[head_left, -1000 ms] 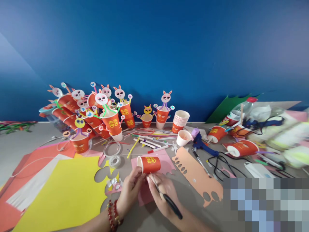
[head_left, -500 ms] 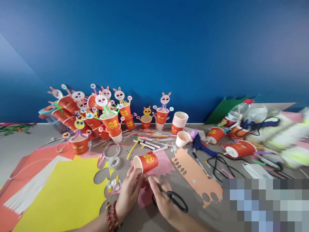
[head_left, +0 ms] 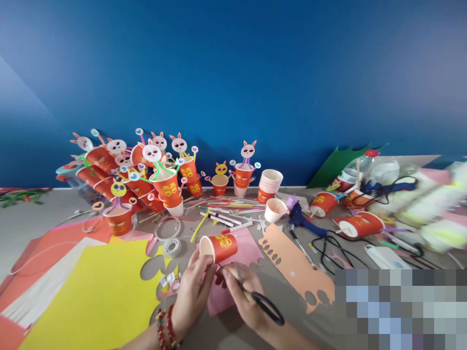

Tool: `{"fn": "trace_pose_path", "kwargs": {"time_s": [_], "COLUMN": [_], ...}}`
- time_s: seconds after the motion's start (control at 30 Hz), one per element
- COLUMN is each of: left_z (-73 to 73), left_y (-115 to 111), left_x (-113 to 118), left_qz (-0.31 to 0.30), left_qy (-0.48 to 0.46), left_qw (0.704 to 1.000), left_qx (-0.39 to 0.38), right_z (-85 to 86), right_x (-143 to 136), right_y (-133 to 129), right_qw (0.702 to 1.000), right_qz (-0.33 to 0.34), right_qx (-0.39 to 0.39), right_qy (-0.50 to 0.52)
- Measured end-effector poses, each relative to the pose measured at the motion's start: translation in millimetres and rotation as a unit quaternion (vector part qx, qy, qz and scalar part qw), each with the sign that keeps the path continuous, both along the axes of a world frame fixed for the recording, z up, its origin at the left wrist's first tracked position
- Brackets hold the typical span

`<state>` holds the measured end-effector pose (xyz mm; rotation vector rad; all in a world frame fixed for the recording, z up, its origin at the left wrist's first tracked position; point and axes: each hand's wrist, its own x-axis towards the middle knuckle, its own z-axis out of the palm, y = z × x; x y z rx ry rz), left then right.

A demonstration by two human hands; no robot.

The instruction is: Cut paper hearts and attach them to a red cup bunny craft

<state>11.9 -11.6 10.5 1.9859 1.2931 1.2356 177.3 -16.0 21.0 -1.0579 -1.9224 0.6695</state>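
Observation:
A red paper cup [head_left: 225, 247] with yellow characters lies on its side in my left hand [head_left: 195, 287], its white open end facing left. The thumb of that hand rests at the rim, the fingers underneath. Scissors [head_left: 268, 307] with black handles are gripped in my right hand [head_left: 243, 291], close against the cup's lower side. Their tip meets the cup near the rim, and my fingers partly hide the blades. Pink paper [head_left: 222, 301] lies beneath both hands.
Decorated rabbit cups [head_left: 169, 187] crowd the back left. Yellow paper [head_left: 91, 291] covers the left front. Tape rolls [head_left: 171, 247], markers [head_left: 220, 218], stacked cups [head_left: 270, 182], cut orange paper [head_left: 292, 262] and a blue glue gun [head_left: 306, 221] surround the hands.
The view has shifted slightly. The scissors have turned a little in my right hand, with their handles now closer together. My left hand still holds the cup.

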Motion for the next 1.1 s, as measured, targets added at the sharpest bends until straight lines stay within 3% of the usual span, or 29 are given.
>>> {"fn": "trace_pose_path", "kwargs": {"time_s": [0.2,0.27,0.4,0.53,0.63,0.77,0.9,0.97,1.1], "left_z": [0.9,2.4,4.2,0.2,-0.9,4.1,8.2,8.9,8.0], "left_y": [0.0,0.9,2.2,2.0,0.9,-0.3,0.0,0.4,1.2], "left_x": [-1.2,-1.7,-0.9,0.3,0.4,-0.1,-0.3,0.1,0.3], "left_qz": [-0.001,0.001,0.004,0.005,-0.001,-0.011,-0.027,-0.026,-0.011], "left_qy": [0.032,0.033,0.01,-0.049,-0.056,0.013,0.069,0.082,0.082], "left_qw": [0.999,0.999,1.0,0.992,0.992,1.0,0.997,0.996,0.996], "left_qx": [0.039,0.033,-0.029,-0.114,-0.109,-0.026,0.036,0.033,0.019], "right_z": [-7.7,-6.3,2.2,9.0,7.9,4.0,3.8,4.5,7.1], "right_x": [-7.3,-4.8,2.8,5.0,1.9,-2.9,-3.0,-1.1,4.5], "right_y": [-6.0,-2.9,6.1,9.3,5.0,-3.5,-4.9,-2.2,6.5], "right_qw": [0.988,0.995,0.994,0.986,0.994,0.998,0.988,0.993,0.996], "right_qz": [0.022,0.003,0.018,0.03,0.008,-0.028,0.03,0.024,0.021], "right_qx": [-0.115,-0.078,0.08,0.109,0.076,-0.039,-0.129,-0.096,0.066], "right_qy": [0.104,0.068,-0.066,-0.123,-0.074,0.029,0.08,0.059,-0.054]}}
